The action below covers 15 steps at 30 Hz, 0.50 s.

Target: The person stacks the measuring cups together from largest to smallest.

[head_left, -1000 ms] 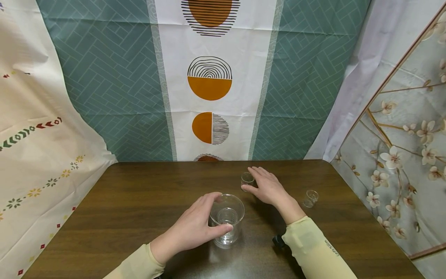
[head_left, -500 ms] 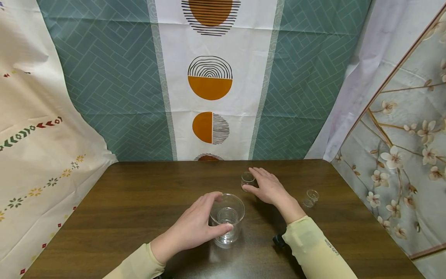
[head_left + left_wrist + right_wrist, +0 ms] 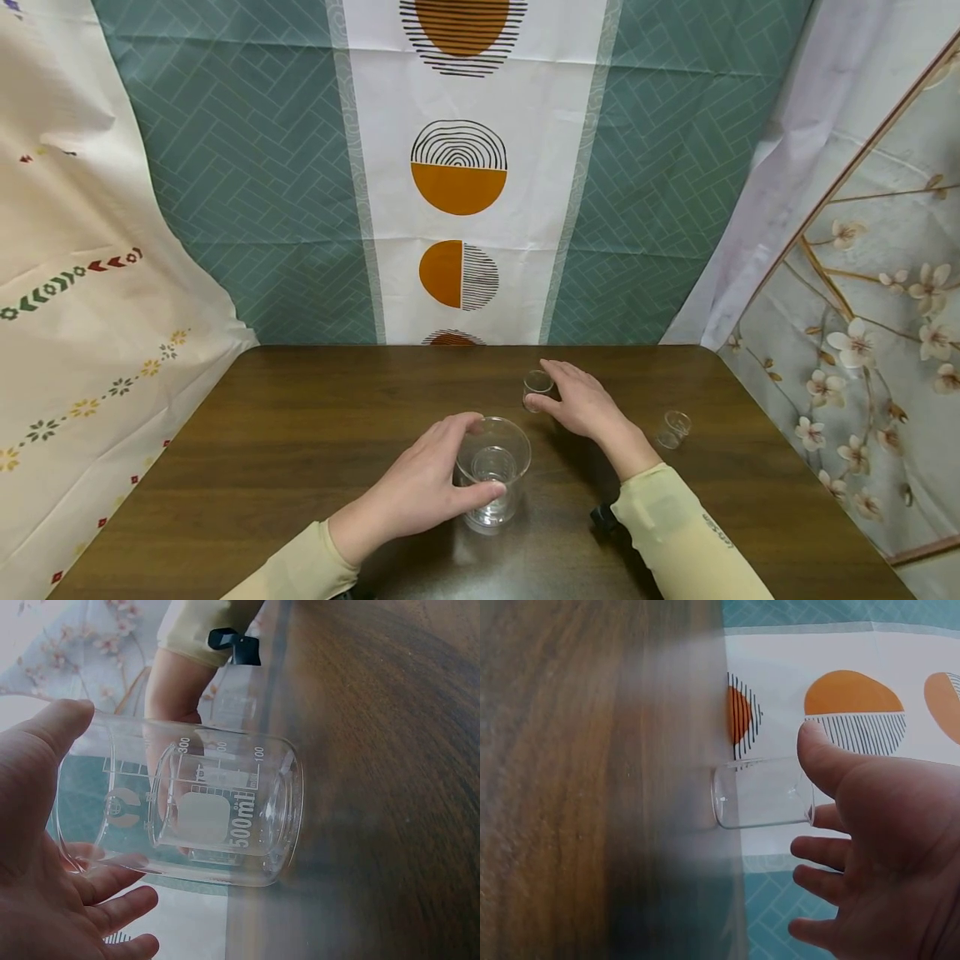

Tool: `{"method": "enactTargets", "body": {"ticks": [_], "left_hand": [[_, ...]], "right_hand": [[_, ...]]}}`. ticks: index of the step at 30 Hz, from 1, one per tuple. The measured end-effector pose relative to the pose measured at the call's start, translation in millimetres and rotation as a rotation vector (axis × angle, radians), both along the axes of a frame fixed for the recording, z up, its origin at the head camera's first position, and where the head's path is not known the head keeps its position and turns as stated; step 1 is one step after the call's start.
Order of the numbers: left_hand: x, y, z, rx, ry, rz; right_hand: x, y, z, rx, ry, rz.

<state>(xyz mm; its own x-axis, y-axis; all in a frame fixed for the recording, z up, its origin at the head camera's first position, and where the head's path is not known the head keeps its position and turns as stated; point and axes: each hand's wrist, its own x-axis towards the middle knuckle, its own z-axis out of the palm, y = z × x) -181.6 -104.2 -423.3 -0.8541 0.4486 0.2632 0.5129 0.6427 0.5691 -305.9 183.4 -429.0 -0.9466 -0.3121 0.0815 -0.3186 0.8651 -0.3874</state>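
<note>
A large clear glass beaker [image 3: 512, 500] marked 500 ml stands upright on the table, with a smaller beaker [image 3: 202, 817] nested inside it. My left hand [image 3: 416, 483] holds the large beaker near its rim, thumb on the near side and index finger across from it; the other fingers extend loosely. Farther back and to the right, my right hand [image 3: 581, 404] is around the rim of a small clear beaker [image 3: 761, 795], its thumb on one side and its index finger partly behind the glass. The remaining right fingers are spread beyond it.
Another small glass beaker [image 3: 673, 429] stands to the right of my right forearm. The dark wooden table [image 3: 300, 433] ends at a patterned curtain [image 3: 300, 208] behind, with a cream cloth [image 3: 90, 333] on the left and a floral panel [image 3: 855, 392] on the right.
The head view has shifted slightly, so everything sits a little farther right in it. Both hands and the beakers keep their places on the table.
</note>
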Motion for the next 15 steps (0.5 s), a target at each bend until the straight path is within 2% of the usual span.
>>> {"method": "enactTargets", "body": {"ticks": [15], "left_hand": [[-1.6, 0.7, -1.9, 0.01, -0.002, -0.006]], "right_hand": [[-8.2, -1.0, -3.9, -0.006, 0.015, 0.002]]}}
